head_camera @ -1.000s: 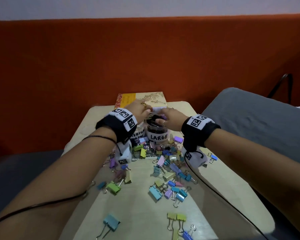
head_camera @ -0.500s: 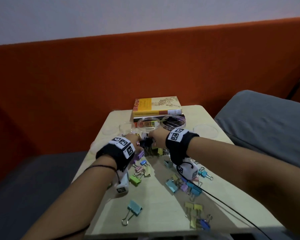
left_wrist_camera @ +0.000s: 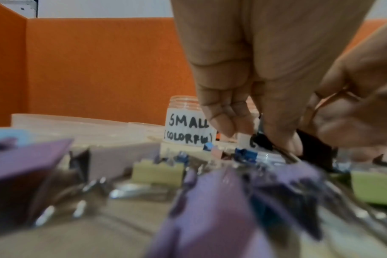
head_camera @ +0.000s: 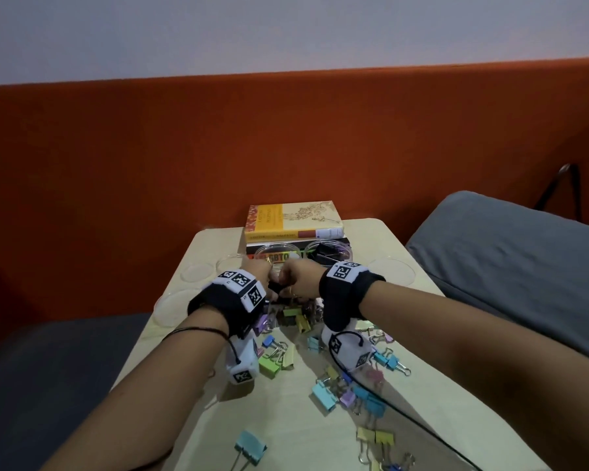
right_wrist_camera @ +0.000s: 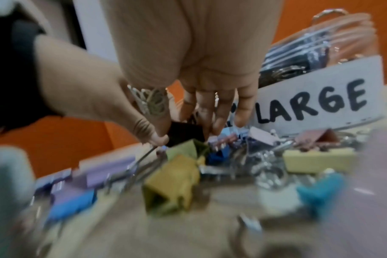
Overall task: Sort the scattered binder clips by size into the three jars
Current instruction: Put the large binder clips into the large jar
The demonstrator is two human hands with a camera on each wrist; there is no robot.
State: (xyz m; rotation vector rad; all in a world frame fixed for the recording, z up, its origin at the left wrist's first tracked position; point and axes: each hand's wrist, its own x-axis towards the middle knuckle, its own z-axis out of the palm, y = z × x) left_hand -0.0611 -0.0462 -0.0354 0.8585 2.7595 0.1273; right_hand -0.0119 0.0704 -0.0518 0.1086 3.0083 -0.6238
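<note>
Both hands meet low over the pile of coloured binder clips [head_camera: 296, 317], just in front of the jars. My left hand [head_camera: 257, 270] and right hand [head_camera: 298, 278] each pinch the same black binder clip [head_camera: 275, 287]. The right wrist view shows the black clip [right_wrist_camera: 185, 133] under my right fingertips [right_wrist_camera: 216, 127], with the left thumb on its left side. The jar marked SMALL (COLORFUL) [left_wrist_camera: 183, 120] stands behind the left hand. Close on the right is the LARGE jar [right_wrist_camera: 320, 90] with black clips inside. A middle jar [head_camera: 275, 254] sits between them.
A stack of books [head_camera: 293, 222] lies behind the jars. Clear jar lids [head_camera: 391, 270] lie at the table's left and right. More clips [head_camera: 354, 392] lie scattered toward the near edge. A grey cushion [head_camera: 507, 266] is on the right, an orange wall behind.
The hands came down from the top of the LARGE jar to the pile in front of the jars and now grip a black clip. The head camera has tilted up.
</note>
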